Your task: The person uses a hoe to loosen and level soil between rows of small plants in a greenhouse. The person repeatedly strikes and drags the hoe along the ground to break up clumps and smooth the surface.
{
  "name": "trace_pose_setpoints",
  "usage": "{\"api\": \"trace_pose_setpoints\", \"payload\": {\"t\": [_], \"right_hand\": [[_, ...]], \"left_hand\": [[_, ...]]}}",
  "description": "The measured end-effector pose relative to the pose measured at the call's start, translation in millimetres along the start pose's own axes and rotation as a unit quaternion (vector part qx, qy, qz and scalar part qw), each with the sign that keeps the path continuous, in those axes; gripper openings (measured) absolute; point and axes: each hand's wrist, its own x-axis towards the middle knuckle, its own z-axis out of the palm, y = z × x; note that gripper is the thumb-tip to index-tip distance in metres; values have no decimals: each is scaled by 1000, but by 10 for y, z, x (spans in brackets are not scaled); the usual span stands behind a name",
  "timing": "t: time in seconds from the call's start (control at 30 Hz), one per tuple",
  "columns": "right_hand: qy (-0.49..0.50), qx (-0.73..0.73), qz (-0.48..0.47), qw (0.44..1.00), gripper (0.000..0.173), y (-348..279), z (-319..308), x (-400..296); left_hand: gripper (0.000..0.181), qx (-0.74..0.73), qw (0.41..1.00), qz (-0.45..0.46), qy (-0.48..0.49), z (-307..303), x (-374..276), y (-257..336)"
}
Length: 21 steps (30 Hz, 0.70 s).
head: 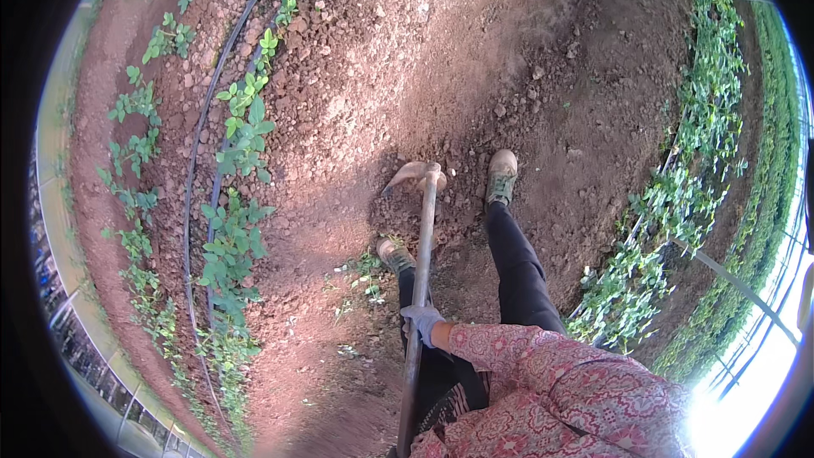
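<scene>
My right hand (422, 323), in a light grey-blue glove, grips the long handle (425, 254) of a hoe. The handle runs from the bottom edge up to the metal hoe head (413, 175). This head is at the soil between my two shoes, a little ahead of the nearer one, its blade pointing left. Soil hides or blurs part of the blade edge. My left hand is out of view; a patterned sleeve (427, 446) shows beside the handle at the bottom edge.
Leafy plants (235, 235) and black irrigation hoses (197, 140) line the left. Denser plants (636, 286) grow on the right, near a slanting metal bar (744, 289). My shoes (502, 172) stand on loose brown soil (356, 108). Small uprooted-looking greenery (369, 273) lies beside the nearer shoe.
</scene>
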Motion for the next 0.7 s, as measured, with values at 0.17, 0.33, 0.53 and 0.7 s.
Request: {"api": "trace_pose_setpoints", "payload": {"t": [0.17, 0.33, 0.53, 0.7], "right_hand": [[-47, 74, -14, 996, 20, -1467, -281, -258], [-49, 185, -183, 964, 19, -3617, -1170, -349], [34, 97, -219, 970, 20, -4580, -1517, -39], [3, 107, -211, 972, 14, -3867, -982, -420]], "left_hand": [[45, -62, 993, 90, 42, 19, 462, 464], [49, 14, 965, 233, 117, -655, 624, 2199], [38, 47, 925, 319, 201, -1010, 744, 3156], [41, 57, 948, 222, 221, -716, 740, 2624]]}}
